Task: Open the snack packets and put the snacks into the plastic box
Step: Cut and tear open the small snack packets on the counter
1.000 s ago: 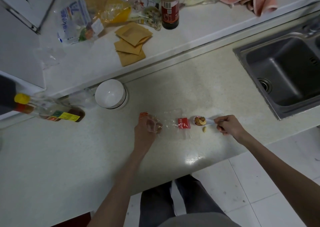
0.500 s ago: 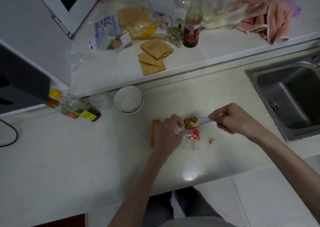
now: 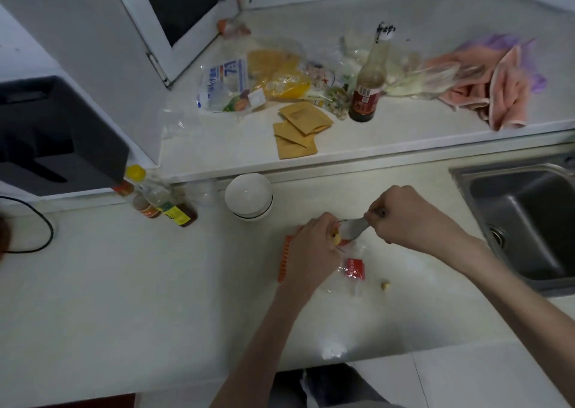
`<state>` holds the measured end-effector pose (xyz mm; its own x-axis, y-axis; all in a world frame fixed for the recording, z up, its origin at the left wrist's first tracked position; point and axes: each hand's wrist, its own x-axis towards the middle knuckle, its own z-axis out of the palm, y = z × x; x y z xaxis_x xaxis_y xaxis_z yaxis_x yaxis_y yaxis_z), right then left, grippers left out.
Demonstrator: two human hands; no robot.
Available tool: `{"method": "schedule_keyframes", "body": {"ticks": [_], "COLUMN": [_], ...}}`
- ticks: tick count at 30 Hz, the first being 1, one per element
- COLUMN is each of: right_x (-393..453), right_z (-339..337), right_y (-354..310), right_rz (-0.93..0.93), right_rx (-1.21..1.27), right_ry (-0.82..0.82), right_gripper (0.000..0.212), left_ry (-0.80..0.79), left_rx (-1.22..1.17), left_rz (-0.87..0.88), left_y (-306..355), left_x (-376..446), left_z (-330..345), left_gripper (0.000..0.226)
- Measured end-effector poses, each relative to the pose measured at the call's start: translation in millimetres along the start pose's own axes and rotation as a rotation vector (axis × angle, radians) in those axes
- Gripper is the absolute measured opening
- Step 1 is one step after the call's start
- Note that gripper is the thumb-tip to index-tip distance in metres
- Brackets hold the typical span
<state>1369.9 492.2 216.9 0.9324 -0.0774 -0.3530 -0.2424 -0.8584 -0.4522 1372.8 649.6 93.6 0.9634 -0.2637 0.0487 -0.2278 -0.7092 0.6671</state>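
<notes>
Countertop (image 3: 155, 298): hands, seemingly, spoon (image 3: 354, 228) snacks (image 3: 336, 239)

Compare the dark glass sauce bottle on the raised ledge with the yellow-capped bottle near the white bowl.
The dark glass sauce bottle stands upright on the raised ledge; the yellow-capped bottle lies tilted on the lower counter. The sauce bottle carries a red label, the other a yellow one. Both hold dark liquid only in part.
</notes>
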Motion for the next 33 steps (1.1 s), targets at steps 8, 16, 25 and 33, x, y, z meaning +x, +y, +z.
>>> {"method": "schedule_keyframes", "body": {"ticks": [8, 16, 25, 33], "right_x": [4.5, 9.0, 19.8, 19.9], "right_z": [13.5, 39.2, 128.9, 188.6], "right_y": [12.3, 64.0, 164.4, 201.4], "right_rz": [-0.080, -0.021, 0.258, 0.372], "right_rx": [0.355, 0.582, 0.279, 0.165], "right_ry": [0.244, 0.491, 0.140, -0.069], "right_gripper": [0.023, 0.030, 0.024, 0.018], "left_ry": [-0.063, -0.077, -0.289, -0.415], "left_rx": [-0.230, -0.261, -0.188, -0.088], "left_rz": [-0.067, 0.005, -0.085, -0.183], "left_y": [8.2, -9.6, -35.8, -47.1], "left_x": [4.2, 1.3, -23.9, -33.5], "left_z": [5.6, 48.3, 98.3, 115.9], "left_gripper": [0.037, 0.041, 0.042, 0.035]}}
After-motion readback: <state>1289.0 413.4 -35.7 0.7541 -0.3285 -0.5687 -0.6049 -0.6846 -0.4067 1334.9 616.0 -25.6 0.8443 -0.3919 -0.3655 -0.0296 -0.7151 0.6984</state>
